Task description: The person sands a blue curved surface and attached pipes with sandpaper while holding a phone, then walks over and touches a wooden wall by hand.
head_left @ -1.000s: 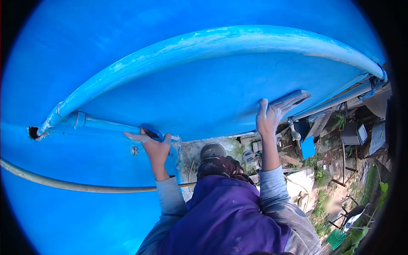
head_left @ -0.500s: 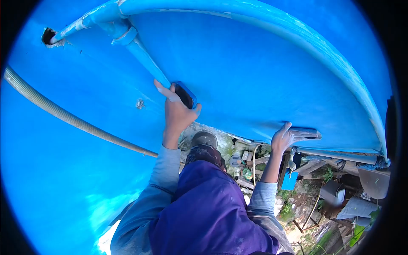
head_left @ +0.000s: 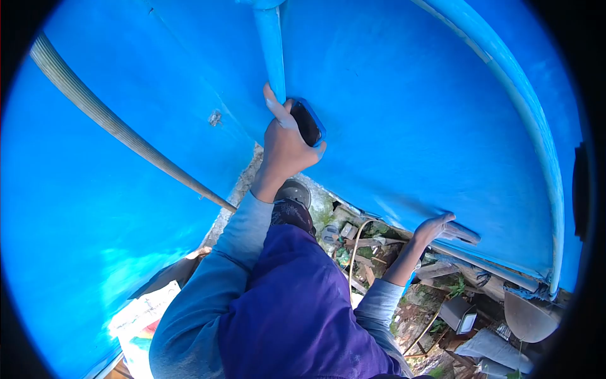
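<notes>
- Head view: dark block with blue rim, in left hand, up against blue wall, just beside near end of visible straight pipe. Exact kind of object unclear.
- Left fingers: grasping block; thumb on its near end, one finger stretched toward far side, by pipe. Finger-pipe contact: can't tell.
- Right hand: fingers extended, pointing right, flat along wall low on right side; nothing seen in grasp. Palm side hidden.
- Handling (judged): block looks light, stiff; smooth dark face maybe slippery, possibly brittle. Best hold: both long edges at blue rim, off the dark face.
- Long axis: slants far left to near right; near end toward thumb, far end by the pipe. Dark face turned to camera; back hidden.
- Around: ribbed hose left, curved pipe right, both well apart from block.
</notes>
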Tool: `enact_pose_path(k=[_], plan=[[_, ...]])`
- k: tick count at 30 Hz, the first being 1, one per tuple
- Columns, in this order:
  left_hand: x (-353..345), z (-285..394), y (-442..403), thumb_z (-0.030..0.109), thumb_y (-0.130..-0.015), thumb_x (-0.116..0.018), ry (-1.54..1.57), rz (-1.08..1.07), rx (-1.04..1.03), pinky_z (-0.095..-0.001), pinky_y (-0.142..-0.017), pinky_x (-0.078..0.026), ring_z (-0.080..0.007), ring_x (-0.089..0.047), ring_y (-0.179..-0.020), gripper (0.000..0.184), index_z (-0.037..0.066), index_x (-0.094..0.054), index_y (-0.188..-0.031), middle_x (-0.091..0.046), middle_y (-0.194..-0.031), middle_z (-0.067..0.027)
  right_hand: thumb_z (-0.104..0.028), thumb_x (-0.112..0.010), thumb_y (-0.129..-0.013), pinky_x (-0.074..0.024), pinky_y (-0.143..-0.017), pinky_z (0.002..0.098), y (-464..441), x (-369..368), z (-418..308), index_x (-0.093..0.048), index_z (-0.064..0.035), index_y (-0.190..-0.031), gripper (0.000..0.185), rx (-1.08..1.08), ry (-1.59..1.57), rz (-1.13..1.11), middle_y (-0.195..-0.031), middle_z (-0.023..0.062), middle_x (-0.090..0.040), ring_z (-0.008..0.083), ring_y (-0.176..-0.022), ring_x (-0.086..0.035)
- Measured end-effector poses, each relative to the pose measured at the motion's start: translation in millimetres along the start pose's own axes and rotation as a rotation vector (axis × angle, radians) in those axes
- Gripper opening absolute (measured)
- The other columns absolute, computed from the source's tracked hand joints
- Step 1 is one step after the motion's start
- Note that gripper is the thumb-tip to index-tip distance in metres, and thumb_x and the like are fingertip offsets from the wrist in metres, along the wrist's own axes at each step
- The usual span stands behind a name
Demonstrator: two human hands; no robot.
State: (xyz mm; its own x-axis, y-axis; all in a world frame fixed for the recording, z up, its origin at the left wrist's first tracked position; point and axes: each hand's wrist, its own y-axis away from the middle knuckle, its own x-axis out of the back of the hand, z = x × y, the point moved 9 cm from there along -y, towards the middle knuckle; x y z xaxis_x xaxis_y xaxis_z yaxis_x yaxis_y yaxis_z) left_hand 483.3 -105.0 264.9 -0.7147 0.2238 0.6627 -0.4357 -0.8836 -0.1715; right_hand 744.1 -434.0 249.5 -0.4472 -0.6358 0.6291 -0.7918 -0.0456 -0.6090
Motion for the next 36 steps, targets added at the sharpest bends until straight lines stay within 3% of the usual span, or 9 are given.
enact_pose_path(k=[4,7,12,13,19,22,25,28,36], plan=[[-2,-3,-1,0.016,-0.070,-0.082,0.087,-0.056,0.033,-0.0472,-0.103,-0.044,-0.0511,-0.050,-0.123,0.134,-0.008,0.029,-0.141,-0.037,-0.136,-0.0457,-0.071,-0.009,-0.096,-0.0146,-0.119,0.0564,-65,40,38,0.005,0.0031,-0.153,0.094,-0.363,-0.512,0.066,-0.156,0.0334,-0.003,0.0439,-0.146,-0.013],[-8,0,-1,0.015,-0.069,-0.081,0.070,-0.024,-0.006,-0.0471,-0.101,-0.045,-0.0492,-0.052,-0.119,0.134,-0.009,0.029,-0.141,-0.039,-0.135,-0.0458,-0.069,-0.006,-0.097,-0.0168,-0.117,0.0583,-73,63,-28,-0.006,0.0084,-0.152,0.096,-0.188,-0.351,0.059,-0.153,0.0370,-0.015,0.0460,-0.142,-0.024],[-4,4,-1,0.014,-0.068,-0.081,0.067,0.010,-0.016,-0.0455,-0.088,-0.053,-0.0454,-0.061,-0.106,0.133,-0.010,0.028,-0.141,-0.043,-0.130,-0.0456,-0.075,-0.017,-0.092,0.0029,-0.115,0.0617,23,-11,-60,0.022,0.0117,-0.145,0.109,0.182,0.044,-0.104,-0.150,0.0381,0.025,0.0471,-0.144,0.020],[-2,0,0,0.014,-0.068,-0.081,0.057,0.029,0.001,-0.0455,-0.088,-0.053,-0.0454,-0.061,-0.106,0.133,-0.010,0.028,-0.141,-0.043,-0.130,-0.0456,-0.071,-0.019,-0.095,0.0028,-0.116,0.0620,42,-30,-33,0.023,0.0158,-0.142,0.107,0.008,-0.004,-0.248,-0.149,0.0422,0.022,0.0557,-0.142,0.012],[1,2,2,0.019,-0.067,-0.084,0.008,0.088,-0.088,-0.0472,-0.087,-0.054,-0.0509,-0.061,-0.105,0.131,-0.005,0.018,-0.146,-0.046,-0.126,-0.0470,-0.073,-0.009,-0.093,0.0056,-0.117,0.0593,-53,39,29,0.020,0.0108,-0.146,0.104,-0.346,-0.395,-0.070,-0.153,0.0337,0.023,0.0467,-0.145,0.017],[-4,2,0,0.015,-0.068,-0.082,0.065,0.036,-0.036,-0.0461,-0.093,-0.050,-0.0492,-0.059,-0.110,0.133,-0.009,0.026,-0.142,-0.044,-0.129,-0.0448,-0.073,-0.011,-0.093,0.0054,-0.117,0.0592,-76,71,-28,0.020,0.0108,-0.146,0.104,-0.166,-0.364,0.002,-0.153,0.0329,0.024,0.0452,-0.145,0.017],[-4,3,1,0.012,-0.069,-0.082,-0.036,0.108,-0.086,-0.0418,-0.079,-0.054,-0.0394,-0.065,-0.091,0.131,-0.012,0.026,-0.141,-0.056,-0.112,-0.0300,-0.073,-0.012,-0.093,0.0052,-0.117,0.0592,-39,56,-86,0.020,0.0109,-0.146,0.104,0.141,-0.089,0.002,-0.154,0.0322,0.024,0.0438,-0.146,0.017],[-4,2,0,0.011,-0.069,-0.080,0.021,0.053,-0.053,-0.0390,-0.073,-0.053,-0.0326,-0.064,-0.082,0.130,-0.013,0.026,-0.140,-0.057,-0.103,-0.0213,-0.073,-0.013,-0.093,0.0050,-0.117,0.0592,7,2,-45,0.020,0.0109,-0.146,0.105,0.147,0.070,-0.081,-0.154,0.0314,0.025,0.0424,-0.147,0.017],[-5,4,3,0.008,-0.070,-0.078,0.062,0.048,-0.029,-0.0435,-0.082,-0.054,-0.0378,-0.065,-0.094,0.131,-0.007,0.031,-0.141,-0.044,-0.131,-0.0405,-0.071,-0.006,-0.094,0.0064,-0.118,0.0558,-89,58,17,0.021,0.0106,-0.146,0.101,-0.245,-0.513,-0.112,-0.156,0.0320,0.018,0.0457,-0.145,0.016]])
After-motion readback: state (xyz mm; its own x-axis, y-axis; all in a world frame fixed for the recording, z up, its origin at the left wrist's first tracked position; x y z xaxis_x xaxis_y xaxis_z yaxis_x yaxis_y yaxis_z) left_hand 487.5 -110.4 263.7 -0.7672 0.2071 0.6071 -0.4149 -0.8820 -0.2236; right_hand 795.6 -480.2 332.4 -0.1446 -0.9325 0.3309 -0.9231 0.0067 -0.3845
